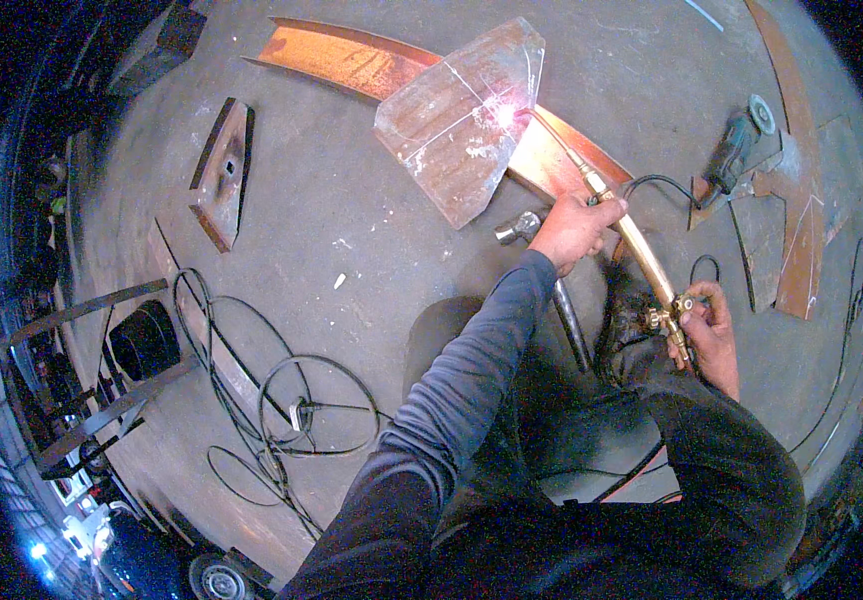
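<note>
A brass cutting torch [641, 245] slants across the centre right. My left hand [576, 235] is closed round its upper barrel, and my right hand [706, 330] holds the valve end below. A bright glow at the tip meets the edge of a steel plate [441, 150] with cut corners and pale scribed lines. That plate lies across a long rusty steel channel [341, 55]. Below the plate, a hammer [566, 315] with a dark handle lies partly behind my left forearm.
An angle grinder [734, 155] and rusty plates [796, 240] lie at right. A small metal part [221, 170] sits at left, above coiled cables [316, 410] and a dark steel frame [91, 370]. A vehicle wheel [219, 575] shows at lower left. My legs occupy the lower middle.
</note>
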Available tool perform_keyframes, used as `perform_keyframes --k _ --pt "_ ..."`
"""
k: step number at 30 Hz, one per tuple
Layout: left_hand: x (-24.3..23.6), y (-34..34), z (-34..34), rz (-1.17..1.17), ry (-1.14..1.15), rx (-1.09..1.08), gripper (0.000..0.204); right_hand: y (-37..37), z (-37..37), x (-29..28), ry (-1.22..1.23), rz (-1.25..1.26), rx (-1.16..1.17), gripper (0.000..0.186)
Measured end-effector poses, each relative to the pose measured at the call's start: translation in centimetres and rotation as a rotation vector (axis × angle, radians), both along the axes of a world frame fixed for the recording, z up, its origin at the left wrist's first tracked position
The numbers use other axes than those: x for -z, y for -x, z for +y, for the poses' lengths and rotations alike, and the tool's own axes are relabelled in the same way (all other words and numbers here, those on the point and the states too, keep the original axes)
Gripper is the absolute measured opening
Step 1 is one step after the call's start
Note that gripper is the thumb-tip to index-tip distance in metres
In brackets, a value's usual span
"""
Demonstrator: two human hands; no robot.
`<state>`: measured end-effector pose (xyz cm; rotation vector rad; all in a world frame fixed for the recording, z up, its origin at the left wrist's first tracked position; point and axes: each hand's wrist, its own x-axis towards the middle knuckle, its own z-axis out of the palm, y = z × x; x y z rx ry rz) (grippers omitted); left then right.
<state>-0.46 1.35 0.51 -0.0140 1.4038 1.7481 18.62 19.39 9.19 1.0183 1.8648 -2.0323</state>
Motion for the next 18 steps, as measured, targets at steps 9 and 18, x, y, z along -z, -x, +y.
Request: perform_keyframes --k 9,18 --pt "-0.54 0.0 -0.2 0.013 0.007 -0.005 0.028 0.09 -0.08 -0.2 -0.007 0.009 -0.02 0.03" --pt "-0.01 0.3 -0.3 -0.006 0.038 0.058 0.029 0.21 -0.14 -0.34 0.006 0.013 -0.02 0.029"
